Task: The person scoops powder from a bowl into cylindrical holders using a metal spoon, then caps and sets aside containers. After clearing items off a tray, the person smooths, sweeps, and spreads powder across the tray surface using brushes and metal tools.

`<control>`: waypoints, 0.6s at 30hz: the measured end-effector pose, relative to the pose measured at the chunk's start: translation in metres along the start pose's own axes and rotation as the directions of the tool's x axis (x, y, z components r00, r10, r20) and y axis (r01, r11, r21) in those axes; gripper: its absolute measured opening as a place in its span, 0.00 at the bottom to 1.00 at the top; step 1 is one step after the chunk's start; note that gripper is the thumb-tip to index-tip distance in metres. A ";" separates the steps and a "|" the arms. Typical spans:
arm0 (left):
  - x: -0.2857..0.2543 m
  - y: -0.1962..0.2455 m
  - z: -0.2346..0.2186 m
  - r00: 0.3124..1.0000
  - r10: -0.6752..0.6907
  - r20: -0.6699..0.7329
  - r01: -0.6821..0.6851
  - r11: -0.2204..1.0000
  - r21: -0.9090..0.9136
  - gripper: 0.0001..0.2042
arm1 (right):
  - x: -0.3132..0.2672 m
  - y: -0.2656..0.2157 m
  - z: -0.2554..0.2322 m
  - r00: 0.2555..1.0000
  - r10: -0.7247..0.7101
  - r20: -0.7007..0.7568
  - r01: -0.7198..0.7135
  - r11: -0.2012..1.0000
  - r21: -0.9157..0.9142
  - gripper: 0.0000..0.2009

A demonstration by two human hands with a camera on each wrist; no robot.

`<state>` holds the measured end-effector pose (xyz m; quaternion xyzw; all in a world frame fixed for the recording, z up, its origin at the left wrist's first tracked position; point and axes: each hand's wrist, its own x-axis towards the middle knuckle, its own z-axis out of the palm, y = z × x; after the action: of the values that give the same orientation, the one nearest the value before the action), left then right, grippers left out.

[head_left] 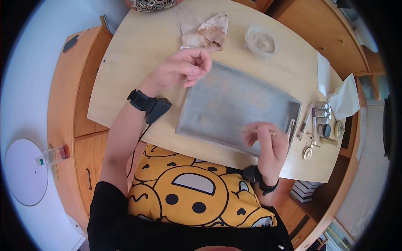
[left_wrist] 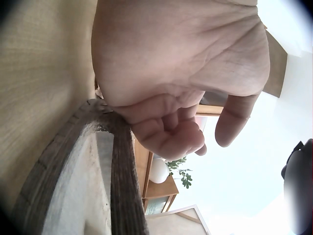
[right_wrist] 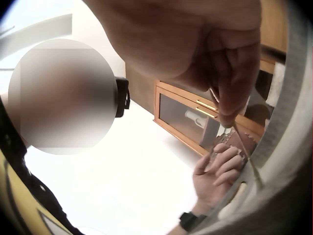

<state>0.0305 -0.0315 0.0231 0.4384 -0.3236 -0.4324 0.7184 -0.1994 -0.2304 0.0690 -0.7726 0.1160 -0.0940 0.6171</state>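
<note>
A grey rectangular tray (head_left: pixel 234 104) with raised sides and a handle slot lies on the table in front of me. My left hand (head_left: pixel 184 69) hovers at its far left corner, fingers loosely curled and nothing visible in them. Seen in the left wrist view, the left hand (left_wrist: pixel 181 73) overlaps the tray's wooden rim (left_wrist: pixel 124 181). Over the near right part of the tray, my right hand (head_left: pixel 270 144) pinches a thin, pale stick-like tool, blurred in the head view. In the right wrist view this thin stick (right_wrist: pixel 247 152) slants down from the fingertips toward the tray.
Beyond the tray lie a crumpled, brown-stained paper (head_left: pixel 211 31) and a clear bowl (head_left: pixel 261 42) of pale powder. On the right are small jars (head_left: pixel 322 113), brass pieces (head_left: pixel 307 152) and a white bag (head_left: pixel 345 98). A patterned pot (head_left: pixel 153 4) stands at the far edge.
</note>
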 end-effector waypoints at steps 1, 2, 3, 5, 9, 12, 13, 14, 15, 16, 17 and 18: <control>-0.001 0.001 0.002 1.000 -0.009 -0.005 0.010 1.000 0.021 0.10 | -0.003 -0.002 -0.003 0.991 0.019 0.132 -0.031 0.996 0.083 0.13; -0.001 -0.001 0.000 1.000 -0.021 -0.009 0.021 1.000 0.011 0.10 | -0.002 -0.008 -0.001 0.974 0.021 0.224 -0.018 1.000 -0.016 0.12; -0.002 -0.002 -0.002 1.000 -0.018 -0.011 0.019 1.000 0.017 0.11 | -0.001 -0.008 0.000 0.974 0.033 0.224 -0.031 0.999 -0.012 0.12; -0.001 -0.003 -0.005 1.000 -0.022 -0.013 0.022 1.000 0.020 0.11 | 0.002 -0.005 0.003 0.979 -0.074 0.188 0.104 0.982 -0.155 0.12; -0.002 -0.004 -0.006 1.000 -0.002 0.004 0.002 1.000 0.018 0.14 | 0.001 -0.014 -0.006 1.000 0.020 -0.001 -0.020 1.000 0.007 0.10; -0.003 -0.002 -0.006 1.000 -0.020 0.007 0.019 1.000 0.017 0.13 | 0.001 -0.013 0.003 0.982 -0.005 0.187 0.003 1.000 0.015 0.12; -0.003 -0.002 -0.006 1.000 -0.027 0.012 0.027 1.000 0.000 0.11 | 0.003 -0.011 0.008 0.951 -0.045 0.304 0.067 0.996 -0.061 0.13; -0.003 -0.001 -0.006 0.999 -0.032 0.014 0.032 0.999 -0.005 0.11 | 0.005 -0.008 0.011 0.951 -0.063 0.302 0.099 0.989 -0.107 0.15; -0.003 -0.001 -0.006 0.999 -0.038 -0.004 0.038 0.999 0.008 0.11 | 0.004 -0.008 0.008 0.953 -0.053 0.300 0.089 0.990 -0.108 0.15; -0.004 -0.001 -0.005 0.999 -0.044 -0.022 0.044 0.999 0.019 0.11 | 0.003 -0.009 0.001 0.979 0.016 0.202 0.014 0.989 -0.146 0.15; -0.005 -0.002 -0.005 0.999 -0.050 -0.020 0.051 0.999 0.010 0.11 | 0.003 -0.010 -0.007 0.991 0.083 0.101 -0.064 0.982 -0.176 0.15; -0.004 -0.002 -0.004 0.999 -0.039 -0.013 0.039 0.999 0.025 0.12 | 0.000 -0.011 -0.016 0.993 0.114 -0.018 -0.115 0.990 -0.076 0.15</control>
<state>0.0317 -0.0268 0.0193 0.4562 -0.3159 -0.4396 0.7063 -0.2031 -0.2427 0.0830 -0.7870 0.1681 -0.0593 0.5906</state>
